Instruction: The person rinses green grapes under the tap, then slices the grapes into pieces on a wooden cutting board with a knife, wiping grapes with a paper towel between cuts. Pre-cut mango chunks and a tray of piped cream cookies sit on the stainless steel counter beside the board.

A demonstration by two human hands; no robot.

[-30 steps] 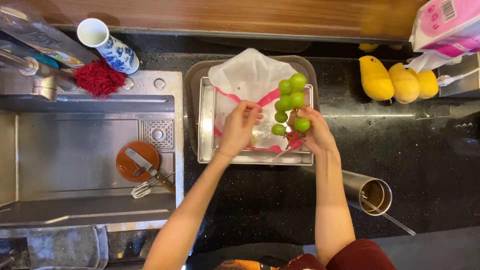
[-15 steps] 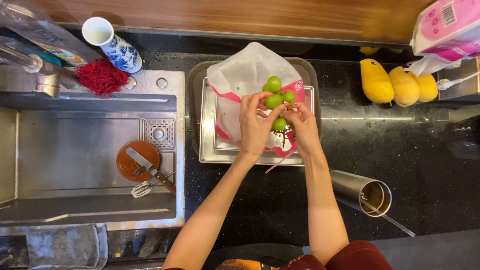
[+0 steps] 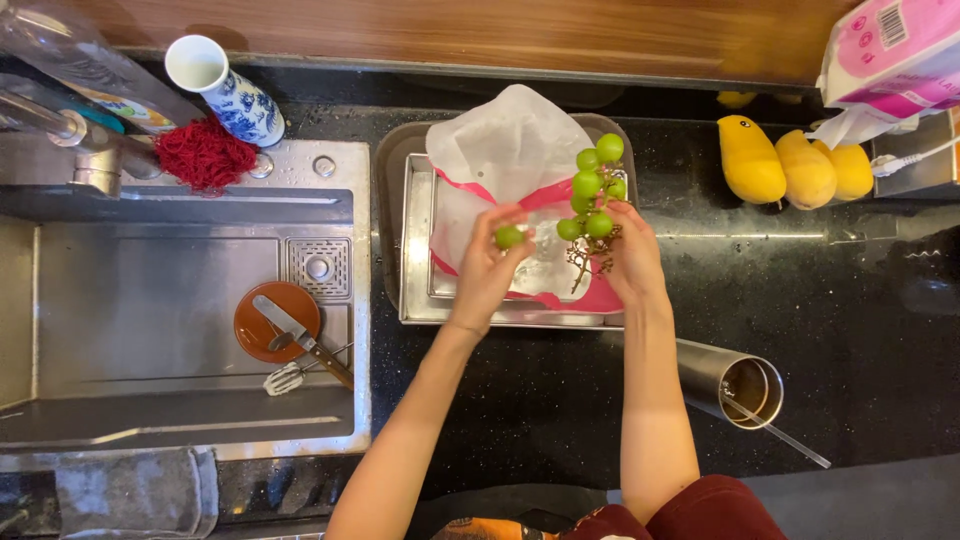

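Observation:
My right hand [image 3: 630,258] holds a small bunch of green grapes [image 3: 592,192] by its brown stem, above a steel tray [image 3: 415,255]. My left hand [image 3: 492,270] pinches a single green grape [image 3: 509,237] between thumb and fingers, a little left of the bunch. Under both hands lies a crumpled white and pink plastic bag [image 3: 505,145] inside the tray. The tray sits on a dark stone counter [image 3: 560,390].
A steel sink [image 3: 150,300] at left holds a brown plate [image 3: 260,330], a knife [image 3: 300,338] and a small whisk. A blue-white cup [image 3: 225,85] and a red scrubber [image 3: 205,152] sit behind it. Yellow mangoes [image 3: 790,165] lie at back right; a steel tumbler [image 3: 735,382] with a straw stands right.
My left hand has pulled one grape off the bunch and moved it leftward. The right hand has kept the bunch raised over the tray.

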